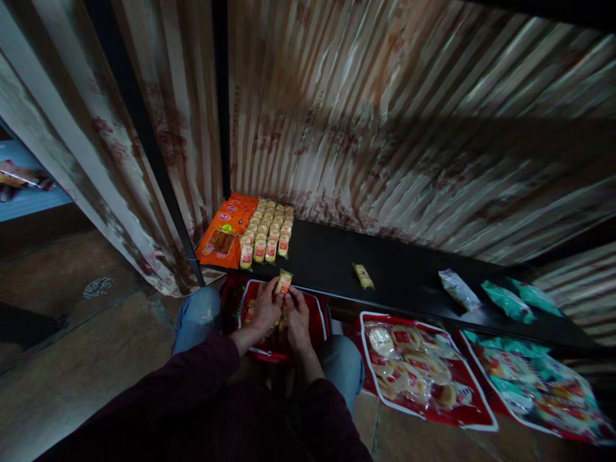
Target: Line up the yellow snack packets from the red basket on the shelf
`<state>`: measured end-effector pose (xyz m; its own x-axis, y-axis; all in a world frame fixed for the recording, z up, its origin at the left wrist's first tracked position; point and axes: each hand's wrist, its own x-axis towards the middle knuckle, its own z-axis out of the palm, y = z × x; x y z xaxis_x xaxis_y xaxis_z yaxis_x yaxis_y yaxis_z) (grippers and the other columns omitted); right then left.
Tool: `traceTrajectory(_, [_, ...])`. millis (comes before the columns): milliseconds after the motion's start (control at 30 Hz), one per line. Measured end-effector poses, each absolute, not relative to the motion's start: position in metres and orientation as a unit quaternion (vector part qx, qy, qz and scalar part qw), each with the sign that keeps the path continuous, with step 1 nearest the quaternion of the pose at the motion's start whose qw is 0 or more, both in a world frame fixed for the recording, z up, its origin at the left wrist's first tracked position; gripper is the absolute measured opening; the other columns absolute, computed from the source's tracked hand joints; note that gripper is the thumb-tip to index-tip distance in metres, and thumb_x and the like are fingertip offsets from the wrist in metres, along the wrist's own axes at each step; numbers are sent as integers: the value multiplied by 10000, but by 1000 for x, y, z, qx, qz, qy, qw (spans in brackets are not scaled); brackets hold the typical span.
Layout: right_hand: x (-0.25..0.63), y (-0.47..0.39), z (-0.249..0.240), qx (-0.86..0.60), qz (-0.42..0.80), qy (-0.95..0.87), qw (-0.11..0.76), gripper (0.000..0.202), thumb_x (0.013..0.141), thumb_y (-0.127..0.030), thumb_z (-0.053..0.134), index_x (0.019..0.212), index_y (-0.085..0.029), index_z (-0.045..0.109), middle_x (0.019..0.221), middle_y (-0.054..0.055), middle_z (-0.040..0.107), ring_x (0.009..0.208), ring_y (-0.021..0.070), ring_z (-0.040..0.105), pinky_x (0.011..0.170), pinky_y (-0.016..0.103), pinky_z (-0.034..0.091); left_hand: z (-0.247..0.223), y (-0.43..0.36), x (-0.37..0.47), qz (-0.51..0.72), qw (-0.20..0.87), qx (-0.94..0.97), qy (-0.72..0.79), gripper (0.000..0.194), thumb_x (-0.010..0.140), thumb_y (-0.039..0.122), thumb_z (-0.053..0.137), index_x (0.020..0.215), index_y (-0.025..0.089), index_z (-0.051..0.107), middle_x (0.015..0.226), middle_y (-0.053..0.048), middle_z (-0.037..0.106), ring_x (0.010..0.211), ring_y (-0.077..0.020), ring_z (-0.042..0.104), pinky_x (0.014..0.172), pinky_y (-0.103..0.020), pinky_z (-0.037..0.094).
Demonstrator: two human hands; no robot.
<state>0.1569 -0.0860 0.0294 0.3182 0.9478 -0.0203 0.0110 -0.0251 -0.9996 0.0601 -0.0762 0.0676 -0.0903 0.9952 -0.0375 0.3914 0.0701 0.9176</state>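
A small wrapped snack cake (283,282) in a clear yellowish wrapper is held up between both hands, just off the shelf's front edge. My left hand (267,305) is closed on its left side. The fingers of my right hand (298,316) close on its lower right. Below them, between my knees, a red basket (315,324) with a white rim holds more of these packets, partly covered by my hands. On the shelf beyond, similar snack cakes (267,231) stand in tight rows beside orange packs (222,234).
A black shelf (322,253) runs across, carrying a lone yellow packet (362,275), a purple-white packet (459,290) and green packets (507,300). Red baskets of round packaged goods (409,362) and mixed bags (543,385) stand at right. A black post (221,96) and curtains (366,128) rise behind.
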Motion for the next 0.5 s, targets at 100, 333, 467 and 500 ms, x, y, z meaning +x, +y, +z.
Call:
traceTrajectory(100, [158, -76, 26, -584, 416, -405, 567, 365, 746, -372, 597, 1060, -189, 638, 1093, 74, 679, 1007, 205, 618, 971, 378, 445, 66, -71, 63, 382, 355, 569, 635, 442, 823, 127, 470, 1244, 214, 575, 1178, -83, 565, 1070, -171, 547, 996, -308, 430])
traceTrajectory(333, [166, -39, 17, -589, 376, -415, 582, 348, 716, -363, 589, 1009, -177, 619, 1061, 93, 676, 958, 206, 619, 941, 385, 458, 64, -44, 72, 346, 323, 586, 658, 472, 838, 142, 438, 1296, 182, 544, 1161, -111, 559, 1083, -188, 542, 994, -308, 422])
traceTrajectory(467, [171, -15, 8, -580, 376, -406, 597, 364, 680, -370, 595, 988, -177, 598, 1028, 89, 668, 942, 202, 612, 939, 395, 458, 61, -25, 77, 330, 330, 584, 664, 457, 816, 118, 459, 1256, 179, 564, 1167, -105, 592, 1130, -196, 519, 1029, -325, 388])
traceTrajectory(500, [172, -9, 7, -578, 375, -406, 601, 362, 675, -365, 595, 987, -180, 593, 1020, 84, 666, 937, 199, 611, 932, 392, 460, 61, -21, 78, 331, 338, 582, 661, 457, 807, 104, 464, 1244, 185, 568, 1164, -98, 598, 1123, -190, 524, 1032, -324, 384])
